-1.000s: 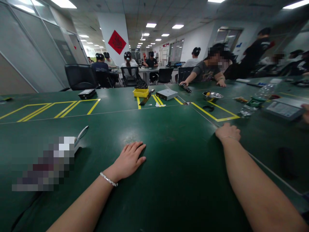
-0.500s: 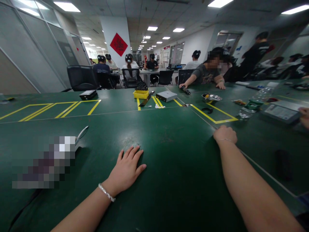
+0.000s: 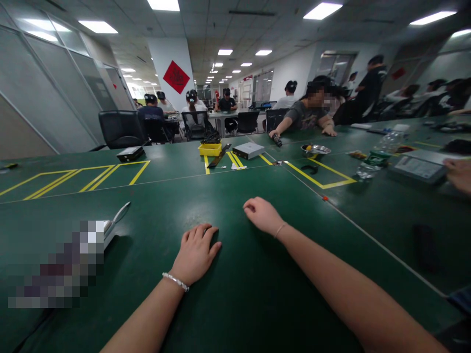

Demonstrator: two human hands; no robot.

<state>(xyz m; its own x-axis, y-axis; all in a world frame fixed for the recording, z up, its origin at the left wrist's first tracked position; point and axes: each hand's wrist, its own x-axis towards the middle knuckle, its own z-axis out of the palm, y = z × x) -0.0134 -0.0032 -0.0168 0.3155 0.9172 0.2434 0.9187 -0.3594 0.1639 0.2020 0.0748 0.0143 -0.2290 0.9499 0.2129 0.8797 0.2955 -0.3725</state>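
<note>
We took the yellow tray (image 3: 210,149) as the reference. The left hand (image 3: 196,255) lay palm down on the green tabletop (image 3: 235,294), nearer to us than the tray, fingers slightly spread; we could not tell whether a dark spot between two fingers was an object or shadow. The right hand (image 3: 263,215), nearer than the tray and to its right, was curled inward; we could not tell whether it held anything. The small red piece (image 3: 325,198) sat on the pale table seam (image 3: 368,232), nearer than the tray and well to its right. We judged it light and rigid, best pinched at its edges, and liable to slide, since the surface appeared hard and smooth. The silver box (image 3: 248,150), just right of the tray, was flat and rectangular; we judged it metal-cased, heavier, and best held by opposite sides.
</note>
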